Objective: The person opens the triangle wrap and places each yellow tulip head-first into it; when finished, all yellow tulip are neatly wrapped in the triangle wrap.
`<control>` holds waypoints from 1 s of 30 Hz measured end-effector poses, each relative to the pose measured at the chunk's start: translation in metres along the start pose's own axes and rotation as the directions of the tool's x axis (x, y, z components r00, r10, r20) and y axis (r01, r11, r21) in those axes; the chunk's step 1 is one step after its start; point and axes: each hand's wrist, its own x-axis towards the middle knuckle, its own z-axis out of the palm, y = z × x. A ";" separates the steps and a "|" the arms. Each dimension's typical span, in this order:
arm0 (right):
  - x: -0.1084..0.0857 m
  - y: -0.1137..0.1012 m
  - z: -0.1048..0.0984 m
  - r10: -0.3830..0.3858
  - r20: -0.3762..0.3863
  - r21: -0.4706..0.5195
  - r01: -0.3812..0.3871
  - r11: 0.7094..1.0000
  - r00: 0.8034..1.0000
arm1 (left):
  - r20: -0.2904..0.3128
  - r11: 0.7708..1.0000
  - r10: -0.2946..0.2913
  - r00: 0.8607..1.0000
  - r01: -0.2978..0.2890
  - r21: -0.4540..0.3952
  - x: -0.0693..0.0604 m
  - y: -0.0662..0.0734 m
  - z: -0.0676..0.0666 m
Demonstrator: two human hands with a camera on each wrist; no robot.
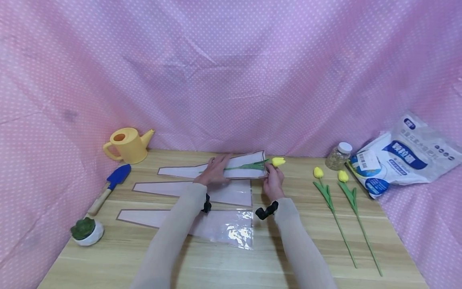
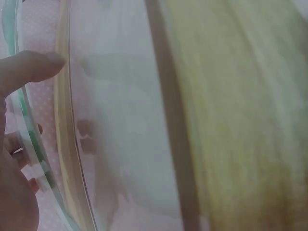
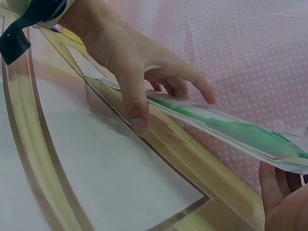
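Note:
A yellow tulip (image 1: 278, 161) with a green stem lies in the farthest wrapping sleeve (image 1: 173, 171), its bloom outside the wide end. The sleeve is clear and white with a brown border. My left hand (image 1: 215, 170) rests spread over the sleeve's middle, thumb on the near side in the right wrist view. At the raised wide end, my right hand (image 1: 273, 180) grips the sleeve just below the bloom; its fingers (image 3: 272, 185) show under the edge. Two more sleeves, a middle one (image 1: 231, 196) and a near one (image 1: 216, 228), lie flat in front.
Two yellow tulips (image 1: 326, 196) (image 1: 355, 204) lie on the right. Behind them are a lidded jar (image 1: 338, 157) and a white-and-blue bag (image 1: 404, 156). On the left are a yellow watering can (image 1: 131, 147), a blue trowel (image 1: 118, 176) and a potted succulent (image 1: 90, 235).

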 end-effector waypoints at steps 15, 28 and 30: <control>0.006 -0.023 -0.024 -0.021 0.057 -0.183 0.032 0.983 0.998 | -0.080 0.999 0.038 0.996 -0.038 -0.001 -0.001 -0.002 -0.004; 0.004 -0.024 -0.029 -0.091 0.091 -0.336 0.117 0.934 0.992 | -0.073 0.999 0.051 0.996 -0.050 0.021 -0.002 0.002 -0.003; 0.004 -0.023 -0.028 -0.115 0.081 -0.349 0.137 0.927 0.990 | -0.074 0.998 0.056 0.996 -0.054 0.022 -0.001 0.004 -0.003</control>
